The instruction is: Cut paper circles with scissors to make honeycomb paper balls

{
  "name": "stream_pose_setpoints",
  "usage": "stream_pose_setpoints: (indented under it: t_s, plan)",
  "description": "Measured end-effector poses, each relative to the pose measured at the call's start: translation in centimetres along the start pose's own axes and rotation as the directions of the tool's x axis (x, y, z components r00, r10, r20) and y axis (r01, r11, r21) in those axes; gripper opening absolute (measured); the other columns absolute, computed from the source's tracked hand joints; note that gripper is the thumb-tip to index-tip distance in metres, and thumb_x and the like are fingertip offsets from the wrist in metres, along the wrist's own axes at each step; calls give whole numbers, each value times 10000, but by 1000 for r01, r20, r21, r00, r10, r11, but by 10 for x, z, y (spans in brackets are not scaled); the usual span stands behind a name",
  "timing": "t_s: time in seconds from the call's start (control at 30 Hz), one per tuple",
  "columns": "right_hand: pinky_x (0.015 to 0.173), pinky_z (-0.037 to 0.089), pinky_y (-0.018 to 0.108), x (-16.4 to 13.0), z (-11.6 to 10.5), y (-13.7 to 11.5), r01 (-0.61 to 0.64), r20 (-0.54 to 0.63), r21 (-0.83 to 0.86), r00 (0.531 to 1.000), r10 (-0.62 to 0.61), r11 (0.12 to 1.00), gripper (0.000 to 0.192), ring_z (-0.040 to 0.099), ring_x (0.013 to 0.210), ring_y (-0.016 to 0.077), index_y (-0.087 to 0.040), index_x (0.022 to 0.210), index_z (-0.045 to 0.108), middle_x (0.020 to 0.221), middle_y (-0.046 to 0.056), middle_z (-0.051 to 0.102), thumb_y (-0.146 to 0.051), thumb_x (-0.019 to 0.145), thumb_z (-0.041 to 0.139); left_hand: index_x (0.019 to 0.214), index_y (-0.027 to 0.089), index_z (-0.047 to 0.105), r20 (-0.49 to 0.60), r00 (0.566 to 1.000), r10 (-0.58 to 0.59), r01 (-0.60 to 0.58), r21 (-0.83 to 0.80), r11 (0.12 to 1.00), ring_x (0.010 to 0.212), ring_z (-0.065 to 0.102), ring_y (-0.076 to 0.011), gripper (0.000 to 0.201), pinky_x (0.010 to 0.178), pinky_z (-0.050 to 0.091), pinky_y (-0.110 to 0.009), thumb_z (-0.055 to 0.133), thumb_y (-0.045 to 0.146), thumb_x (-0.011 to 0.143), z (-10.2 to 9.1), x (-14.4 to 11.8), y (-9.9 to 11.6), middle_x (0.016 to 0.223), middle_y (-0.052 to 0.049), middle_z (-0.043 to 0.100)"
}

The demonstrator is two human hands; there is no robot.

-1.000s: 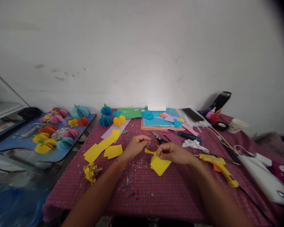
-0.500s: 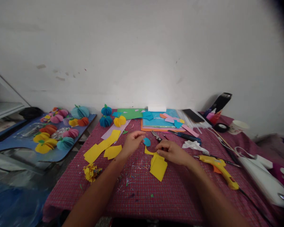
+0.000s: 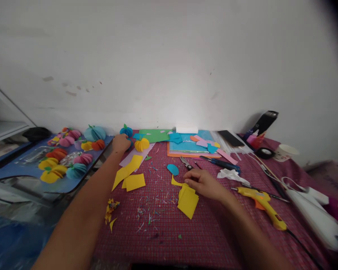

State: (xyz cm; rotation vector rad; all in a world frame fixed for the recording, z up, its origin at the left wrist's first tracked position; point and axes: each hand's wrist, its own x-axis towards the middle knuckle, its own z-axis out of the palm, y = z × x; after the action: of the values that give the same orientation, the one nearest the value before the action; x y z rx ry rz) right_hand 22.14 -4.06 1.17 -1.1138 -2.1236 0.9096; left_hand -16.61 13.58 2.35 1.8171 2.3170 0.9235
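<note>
At the back left of the table my left hand (image 3: 121,143) is stretched out, its fingers curled round the lower blue paper pumpkin (image 3: 130,144), most of which it hides. Another blue paper pumpkin (image 3: 126,130) with a green leaf sits just behind. My right hand (image 3: 202,182) is closed, fingertips pinching the upper end of a small stack of yellow paper pieces (image 3: 188,203). Beside those fingertips lies a curved yellow scrap (image 3: 175,181). A blue paper oval (image 3: 172,169) rests flat between my arms. The yellow paper pumpkin (image 3: 142,144) stands right of my left hand.
Yellow paper sheets (image 3: 135,181) and shredded scraps (image 3: 110,210) lie on the left. Pliers (image 3: 186,163), a blue-handled tool (image 3: 221,162), crumpled tissue (image 3: 229,174) and a yellow glue gun (image 3: 260,198) are on the right. Several paper pumpkins cover the blue side table (image 3: 67,185).
My left hand has let go of the blue oval, leaving it on the cloth, and has moved back and left to the blue pumpkins. The right hand has stayed at the yellow stack.
</note>
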Motion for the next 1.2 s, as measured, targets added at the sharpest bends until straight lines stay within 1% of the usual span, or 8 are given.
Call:
stream_pose_setpoints:
  t_s: [0.1,0.33,0.47,0.57,0.67,0.83,0.97,1.2]
  plan:
    - [635,445,265,0,2,1,-5,9,6,1000,5,1000,165,620,727,178,-216,867,719,834,32,695,-246,866,557,877,83,647,27,997,67,-70,156,985,992,606,-283,179,881,433,-385,564,103,720,-5,-3,-4,1001,-181,686]
    - [595,421,256,0,4,9,-32,10,33,999,32,999,181,597,699,171,-214,894,724,843,32,697,-275,873,555,921,107,686,-58,995,85,-74,166,983,945,617,-279,237,844,445,-367,529,114,742,-34,-6,2,966,-148,704]
    - [605,420,252,2,4,7,-44,-43,84,998,47,996,176,584,708,165,-202,866,712,789,23,663,-290,874,561,968,126,696,-253,952,172,-166,45,985,953,606,-257,254,889,438,-382,504,191,815,-70,-24,27,963,-108,697]
    - [617,438,251,3,7,4,-58,-90,255,992,83,965,183,588,723,158,-209,971,693,849,22,658,-311,855,594,986,150,697,-334,910,246,-293,-97,951,971,600,-233,241,917,434,-375,529,234,834,-84,-67,63,990,-74,685]
    - [622,472,261,3,10,2,-71,-97,516,985,140,854,453,622,741,152,-259,1252,566,1006,36,652,-324,812,654,932,190,712,-305,918,252,-355,-351,867,884,623,-203,201,846,473,-332,556,269,832,-68,-122,101,932,-50,693]
    - [608,515,272,1,10,-3,-96,-35,794,979,203,601,673,680,799,181,-327,1370,445,1204,78,618,-300,751,706,907,224,718,-25,960,278,-210,-720,661,794,636,-187,167,736,502,-300,593,283,814,-12,-185,143,873,-33,702]
    - [610,536,273,4,7,-2,-17,-102,859,974,203,511,641,673,767,176,-290,1304,514,1140,64,649,-236,700,721,872,242,713,-86,924,372,-304,-756,580,922,625,-197,128,847,488,-321,595,263,826,2,-203,150,957,-45,690]
    - [692,539,300,9,11,7,16,-131,927,950,283,375,409,642,746,162,-232,1047,665,959,20,686,-146,649,712,1030,267,676,-169,832,528,-478,-701,529,1043,607,-220,220,940,476,-378,616,234,821,-4,-218,139,1082,-68,669]
